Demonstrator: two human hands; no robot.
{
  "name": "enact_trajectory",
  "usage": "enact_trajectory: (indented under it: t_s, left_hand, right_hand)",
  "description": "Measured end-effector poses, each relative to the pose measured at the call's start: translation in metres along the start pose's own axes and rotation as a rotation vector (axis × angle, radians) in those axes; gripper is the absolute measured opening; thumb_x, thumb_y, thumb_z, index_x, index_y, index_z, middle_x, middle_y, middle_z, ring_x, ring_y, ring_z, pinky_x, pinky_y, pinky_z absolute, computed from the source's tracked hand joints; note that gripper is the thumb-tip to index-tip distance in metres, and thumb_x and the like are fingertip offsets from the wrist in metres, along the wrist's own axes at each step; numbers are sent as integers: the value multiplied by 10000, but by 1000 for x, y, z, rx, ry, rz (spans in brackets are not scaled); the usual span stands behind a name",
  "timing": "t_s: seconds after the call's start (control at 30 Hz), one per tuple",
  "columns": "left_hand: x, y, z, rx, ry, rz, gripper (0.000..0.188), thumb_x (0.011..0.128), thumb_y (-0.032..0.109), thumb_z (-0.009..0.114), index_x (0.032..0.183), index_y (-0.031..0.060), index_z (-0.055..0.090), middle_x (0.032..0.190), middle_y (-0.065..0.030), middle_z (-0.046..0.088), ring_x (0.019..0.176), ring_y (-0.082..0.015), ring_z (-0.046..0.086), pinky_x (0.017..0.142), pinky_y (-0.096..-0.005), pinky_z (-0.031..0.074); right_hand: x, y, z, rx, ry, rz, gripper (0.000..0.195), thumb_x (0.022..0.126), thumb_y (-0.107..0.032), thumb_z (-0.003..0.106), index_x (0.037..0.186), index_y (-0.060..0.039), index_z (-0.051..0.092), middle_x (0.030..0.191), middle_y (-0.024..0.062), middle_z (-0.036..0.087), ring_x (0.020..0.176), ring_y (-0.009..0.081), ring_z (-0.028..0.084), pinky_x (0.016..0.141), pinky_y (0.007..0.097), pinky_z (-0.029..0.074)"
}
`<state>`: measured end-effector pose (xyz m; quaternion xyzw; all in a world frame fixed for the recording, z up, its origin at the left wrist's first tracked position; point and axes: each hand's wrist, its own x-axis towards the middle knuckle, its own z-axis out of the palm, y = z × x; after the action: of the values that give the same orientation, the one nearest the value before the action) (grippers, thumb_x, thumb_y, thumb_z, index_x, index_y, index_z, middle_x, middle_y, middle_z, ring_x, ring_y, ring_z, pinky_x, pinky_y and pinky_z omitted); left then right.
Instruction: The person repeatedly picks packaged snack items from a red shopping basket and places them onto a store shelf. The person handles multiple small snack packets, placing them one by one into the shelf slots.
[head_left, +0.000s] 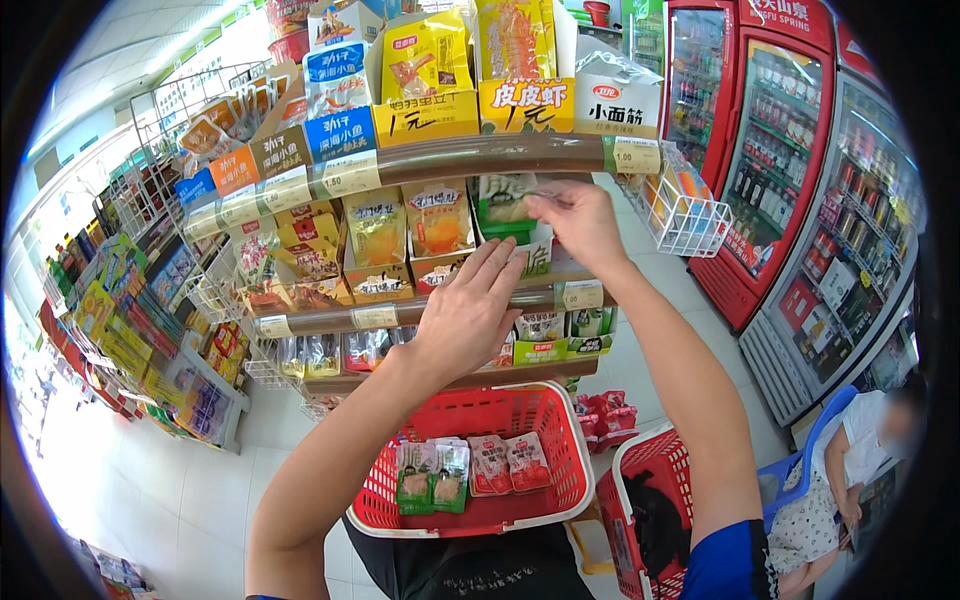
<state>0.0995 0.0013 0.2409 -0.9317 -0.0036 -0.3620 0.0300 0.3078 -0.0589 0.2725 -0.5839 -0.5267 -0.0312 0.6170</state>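
On the middle shelf, the fingers of my right hand (574, 221) pinch the upper right edge of a green-and-white snack packet (504, 206) in an open display box (536, 259). Flat, with its fingers together, my left hand (476, 300) rests against the front of that box. Packets with orange pictures (440, 217) stand in boxes to the left. Below my arms, a red plastic shopping basket (517, 521) holds several packets: green-and-white ones (433, 476) at the left and red-and-white ones (510, 465) beside them.
A second red basket (626, 517) with a black item stands at the right. Boxed snacks (427, 120) fill the shelf above. A white wire basket (694, 221) juts from the shelf's right end. Red drink fridges (784, 165) line the right side. A person (832, 465) sits on a blue chair, lower right.
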Motion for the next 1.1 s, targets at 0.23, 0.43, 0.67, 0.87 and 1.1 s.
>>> enact_trajectory:
  t_s: [0.23,0.43,0.67,0.87,1.1]
  left_hand:
    - [7,-1,8,85,-27,16,641,751,156,747,1316,2,486,1367,-202,498,1287,-350,467,1017,-457,434]
    - [18,3,4,165,67,125,477,754,117,696,1179,-39,545,1224,-187,578,1167,-331,538,920,-433,470]
    - [67,-16,9,2,-310,-92,262,856,135,571,1033,-55,604,951,-233,657,934,-382,642,820,-445,515]
    - [120,-52,33,12,-604,-162,248,749,43,522,916,-79,660,933,-276,665,859,-391,662,784,-473,510]
    - [146,-54,37,-8,-963,-325,305,690,16,494,923,-42,681,969,-227,678,889,-347,655,726,-448,489]
  right_hand:
    - [16,-4,11,-574,-55,-53,284,800,-313,736,802,-30,721,742,189,673,697,379,640,670,459,501]
    - [27,14,3,-823,30,-423,343,742,-297,770,947,-25,724,921,197,694,891,376,636,829,445,486]
    - [33,16,9,-810,38,-297,415,729,-253,783,1043,-2,683,1070,217,652,1051,388,589,949,463,420]
    - [41,17,9,-931,-61,-356,467,778,-274,744,1139,2,636,1157,231,624,1119,396,562,973,466,423]
    - [47,50,12,-941,88,-330,465,886,-364,631,1253,-81,598,1292,160,582,1219,369,507,1061,451,358]
